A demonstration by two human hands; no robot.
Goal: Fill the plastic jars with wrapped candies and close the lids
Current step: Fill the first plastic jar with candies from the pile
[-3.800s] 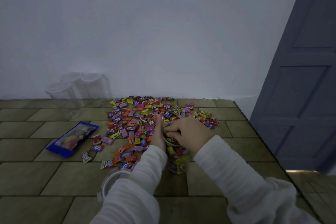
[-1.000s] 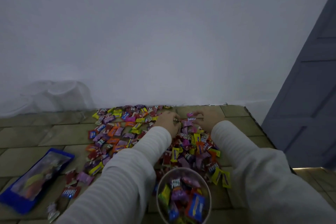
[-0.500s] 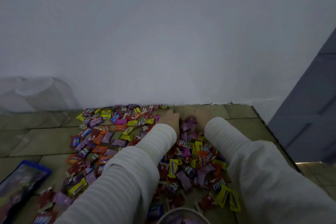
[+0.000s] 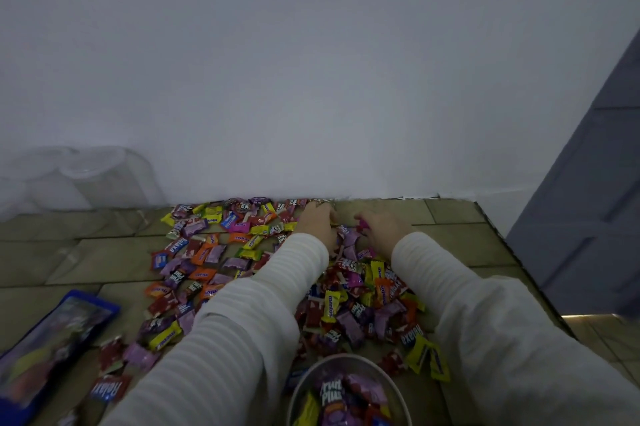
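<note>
Blue packet (image 4: 52, 342) lies far left of hands; empty clear jars (image 4: 90, 180) stand back left by wall. Open jar (image 4: 346, 394), part-filled, sits near side between sleeves. L hand (image 4: 317, 223) and R hand (image 4: 382, 230) rest on candies (image 4: 214, 252) at table (image 4: 460, 235) far edge; R pinches a pink candy (image 4: 363, 224), L grip unclear.

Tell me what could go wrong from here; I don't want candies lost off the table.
The right hand gathers candies near the table's right edge, so a wide sweep might knock some over it. Both hands, the left hand included, work at the far end of the candy pile, while the open jar sits close to the body; a sleeve pulling back could tip it.
</note>
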